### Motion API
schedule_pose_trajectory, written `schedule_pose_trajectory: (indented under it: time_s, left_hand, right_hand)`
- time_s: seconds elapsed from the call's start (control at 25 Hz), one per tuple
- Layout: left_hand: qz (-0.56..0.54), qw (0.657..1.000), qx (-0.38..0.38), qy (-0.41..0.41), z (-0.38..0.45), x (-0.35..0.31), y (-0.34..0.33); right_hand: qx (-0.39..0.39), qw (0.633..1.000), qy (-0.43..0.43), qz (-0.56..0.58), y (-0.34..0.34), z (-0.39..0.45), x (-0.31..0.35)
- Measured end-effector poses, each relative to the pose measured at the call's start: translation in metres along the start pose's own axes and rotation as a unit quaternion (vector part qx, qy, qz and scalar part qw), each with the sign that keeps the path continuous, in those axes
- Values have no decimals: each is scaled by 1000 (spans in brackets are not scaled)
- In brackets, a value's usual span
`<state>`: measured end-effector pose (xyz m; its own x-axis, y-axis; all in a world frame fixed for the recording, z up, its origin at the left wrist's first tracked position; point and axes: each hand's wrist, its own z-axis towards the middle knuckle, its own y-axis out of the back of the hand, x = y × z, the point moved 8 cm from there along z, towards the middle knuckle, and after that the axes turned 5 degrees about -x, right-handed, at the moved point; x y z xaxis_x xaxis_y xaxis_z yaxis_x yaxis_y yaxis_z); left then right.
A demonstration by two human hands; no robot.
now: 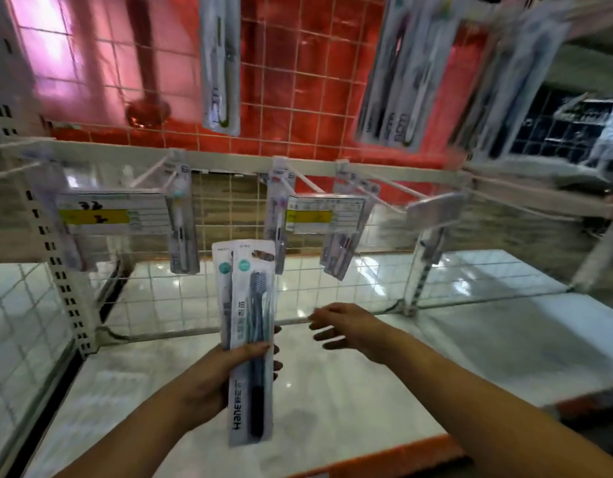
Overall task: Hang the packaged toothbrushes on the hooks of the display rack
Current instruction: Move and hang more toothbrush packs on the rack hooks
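A white wire-grid display rack (208,298) with a pale crossbar carries long white metal hooks (391,193), from which several clear-and-grey toothbrush packs (182,232) hang beside yellow-banded price tags (324,213), above a glossy white shelf board (332,391). Below the hooks, the left hand (208,377) grips a small stack of white packaged toothbrushes (248,339) upright by its lower half, thumb across the front. The right hand (346,326) is just beside them, fingers loosely spread, holding nothing.
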<state>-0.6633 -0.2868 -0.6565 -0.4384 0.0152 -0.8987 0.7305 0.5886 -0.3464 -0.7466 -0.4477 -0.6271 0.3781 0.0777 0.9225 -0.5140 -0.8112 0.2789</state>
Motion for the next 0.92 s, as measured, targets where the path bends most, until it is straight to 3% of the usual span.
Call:
schedule_pose_trajectory:
  time_s: [0.28, 0.48, 0.64, 0.92]
  left_hand:
    - [-11, 997, -74, -19, 20, 27, -20]
    - [-11, 993, -116, 22, 21, 44, -18]
    - [-10, 987, -160, 16, 16, 41, -9]
    - [-7, 978, -210, -6, 12, 34, -16]
  right_hand:
    - [-67, 993, 5, 100, 75, 68, -26]
    - [-140, 983, 75, 95, 115, 128, -2]
    - [-99, 965, 147, 191, 116, 163, 31]
    - [-43, 961, 209, 177, 96, 187, 38]
